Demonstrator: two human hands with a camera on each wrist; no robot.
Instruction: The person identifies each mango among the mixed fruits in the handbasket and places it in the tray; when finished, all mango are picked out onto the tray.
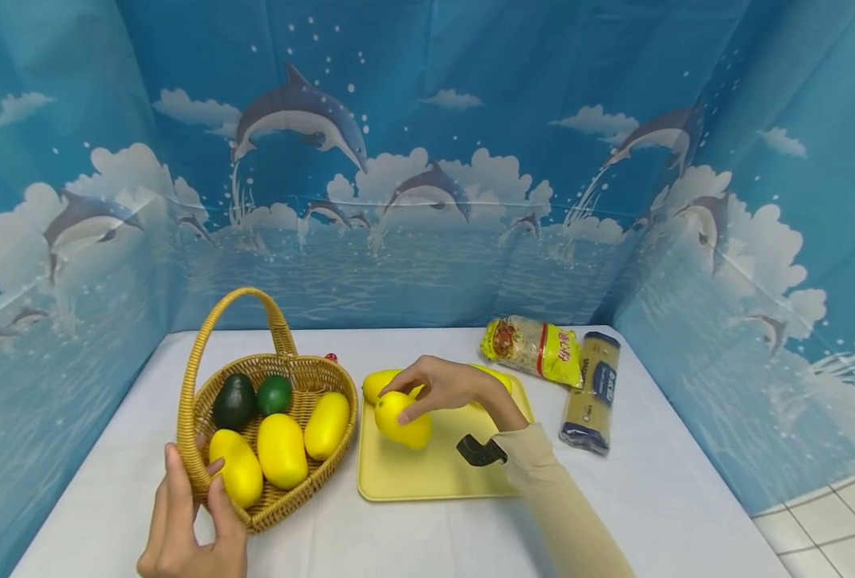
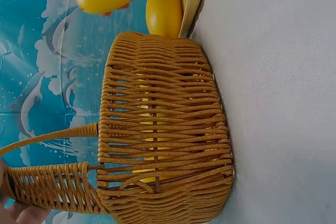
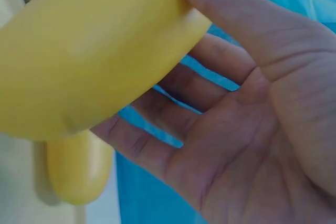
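My right hand (image 1: 450, 384) holds a yellow mango (image 1: 405, 421) above the yellow tray (image 1: 427, 482), thumb on one side and fingers on the other. In the right wrist view this mango (image 3: 89, 51) fills the upper left. Another mango (image 1: 376, 385) lies at the tray's back left, and a yellow piece (image 1: 498, 376) shows behind the right wrist. My left hand (image 1: 196, 522) grips the wicker basket (image 1: 310, 488) at its left side, by the foot of the handle (image 1: 194, 385). Inside the basket are three mangoes (image 1: 282, 451), a dark avocado (image 1: 235, 401) and a rounder green fruit (image 1: 274, 395).
At the back right of the white table (image 1: 673, 498) lie a yellow noodle packet (image 1: 531, 349) and a long pasta packet (image 1: 592, 393). A small red thing (image 1: 331, 357) peeks out behind the basket. A dolphin-print curtain (image 1: 427, 265) encloses the back and sides.
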